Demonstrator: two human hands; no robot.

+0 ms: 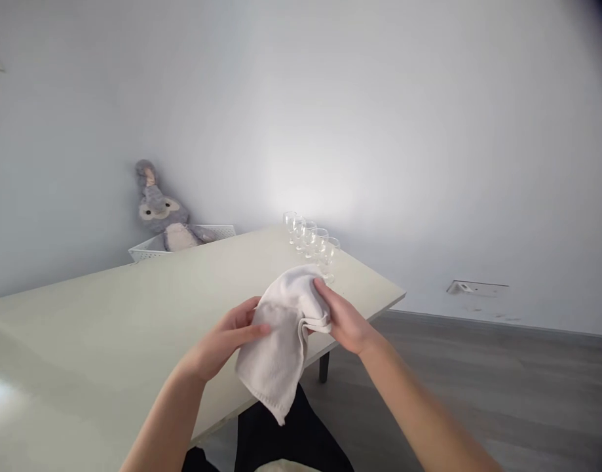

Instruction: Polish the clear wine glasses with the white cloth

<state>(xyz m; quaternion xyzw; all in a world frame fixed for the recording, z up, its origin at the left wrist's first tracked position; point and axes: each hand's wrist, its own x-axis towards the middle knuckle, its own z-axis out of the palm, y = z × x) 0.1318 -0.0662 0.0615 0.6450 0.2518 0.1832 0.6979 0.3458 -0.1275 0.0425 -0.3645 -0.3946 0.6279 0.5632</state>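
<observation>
A white cloth is held up between my two hands over the near edge of the table, one corner hanging down. My left hand grips its left side, thumb on the front. On the right, my right hand pinches the folded upper part, with the thumb on top. Whether anything is wrapped inside the cloth is hidden. Just beyond it, several clear stemmed glasses stand upright in a slanting row near the table's far right side; the cloth partly overlaps the nearest one's surroundings.
The white table reaches from the left to a corner at the right. Behind it, a grey plush toy sits in a white perforated basket. A pale wall closes off the back, and grey floor lies at the right.
</observation>
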